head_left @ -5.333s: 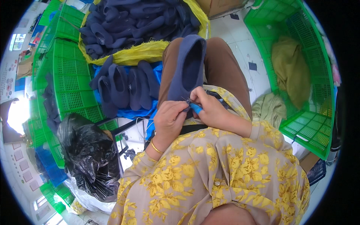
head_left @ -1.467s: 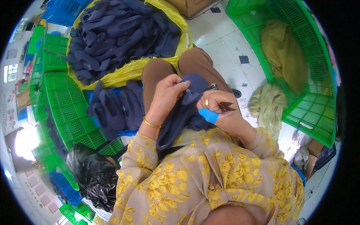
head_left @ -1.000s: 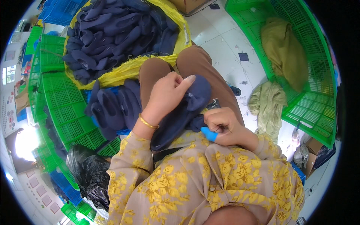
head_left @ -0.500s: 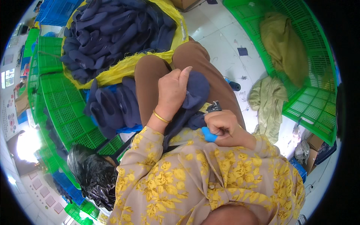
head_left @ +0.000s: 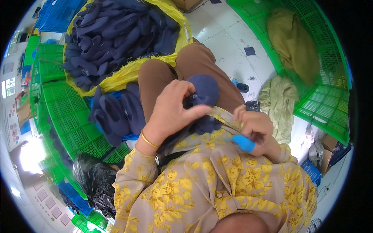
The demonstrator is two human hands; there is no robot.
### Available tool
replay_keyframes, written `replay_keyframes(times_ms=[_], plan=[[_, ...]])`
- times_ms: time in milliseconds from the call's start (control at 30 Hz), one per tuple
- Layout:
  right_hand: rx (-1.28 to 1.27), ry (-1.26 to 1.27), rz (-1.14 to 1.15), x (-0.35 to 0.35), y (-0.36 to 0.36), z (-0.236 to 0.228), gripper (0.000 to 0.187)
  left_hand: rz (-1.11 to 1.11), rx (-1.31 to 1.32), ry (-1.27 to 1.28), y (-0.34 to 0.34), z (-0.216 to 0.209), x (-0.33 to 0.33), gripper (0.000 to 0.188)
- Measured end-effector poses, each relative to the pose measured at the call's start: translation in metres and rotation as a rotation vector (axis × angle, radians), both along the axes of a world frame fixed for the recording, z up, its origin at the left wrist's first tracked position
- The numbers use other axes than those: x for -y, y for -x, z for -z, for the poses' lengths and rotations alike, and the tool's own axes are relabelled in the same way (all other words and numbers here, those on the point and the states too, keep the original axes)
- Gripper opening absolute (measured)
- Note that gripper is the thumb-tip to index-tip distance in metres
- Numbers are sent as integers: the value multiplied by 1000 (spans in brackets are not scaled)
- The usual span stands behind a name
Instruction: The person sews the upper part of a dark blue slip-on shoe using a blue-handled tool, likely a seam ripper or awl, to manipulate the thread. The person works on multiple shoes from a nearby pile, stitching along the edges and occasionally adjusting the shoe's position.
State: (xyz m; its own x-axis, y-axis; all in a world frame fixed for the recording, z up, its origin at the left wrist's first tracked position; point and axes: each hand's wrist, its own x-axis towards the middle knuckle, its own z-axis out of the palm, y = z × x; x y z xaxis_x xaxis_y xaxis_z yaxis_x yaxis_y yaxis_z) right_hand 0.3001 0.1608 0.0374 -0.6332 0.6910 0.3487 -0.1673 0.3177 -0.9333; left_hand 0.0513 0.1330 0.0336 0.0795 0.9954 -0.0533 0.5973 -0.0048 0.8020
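Observation:
A navy slipper-shaped cloth piece (head_left: 204,88) lies over my lap, its rounded end up. My left hand (head_left: 173,106), with a gold bangle at the wrist, curls its fingers onto the piece while the thumb sticks out across it. More dark blue cloth (head_left: 206,125) bunches below that hand. To the right, apart from the piece, is my right hand (head_left: 256,130) with its fingers curled. A bright blue cover (head_left: 244,143), blurred, shows on one of its digits. What lies inside those fingers, if anything, is hidden.
A yellow woven sack (head_left: 171,58) full of navy slipper-shaped pieces (head_left: 112,35) stands beyond my knees. Several more pieces (head_left: 116,112) lie left of my leg. Green crates (head_left: 66,105) flank both sides. Right are a thread spool (head_left: 243,87) and pale green cloth (head_left: 278,105).
My left hand has lowered and turned, its thumb now reaching over the navy piece. My right hand has moved right, away from it, its fingers slightly looser.

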Motion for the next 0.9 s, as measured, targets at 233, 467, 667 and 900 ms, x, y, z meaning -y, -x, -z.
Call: replay_keyframes(times_ms=[233,467,667,900], plan=[[318,263,254,22,-36,21,33,25,53,-78,1,11,8,17],[684,371,446,23,-37,34,12,-163,168,50,-1,21,15,14],[522,422,278,12,3,20,17,-258,451,266,0,21,15,14],[605,410,74,-5,47,15,17,-324,547,284,0,23,14,15]])
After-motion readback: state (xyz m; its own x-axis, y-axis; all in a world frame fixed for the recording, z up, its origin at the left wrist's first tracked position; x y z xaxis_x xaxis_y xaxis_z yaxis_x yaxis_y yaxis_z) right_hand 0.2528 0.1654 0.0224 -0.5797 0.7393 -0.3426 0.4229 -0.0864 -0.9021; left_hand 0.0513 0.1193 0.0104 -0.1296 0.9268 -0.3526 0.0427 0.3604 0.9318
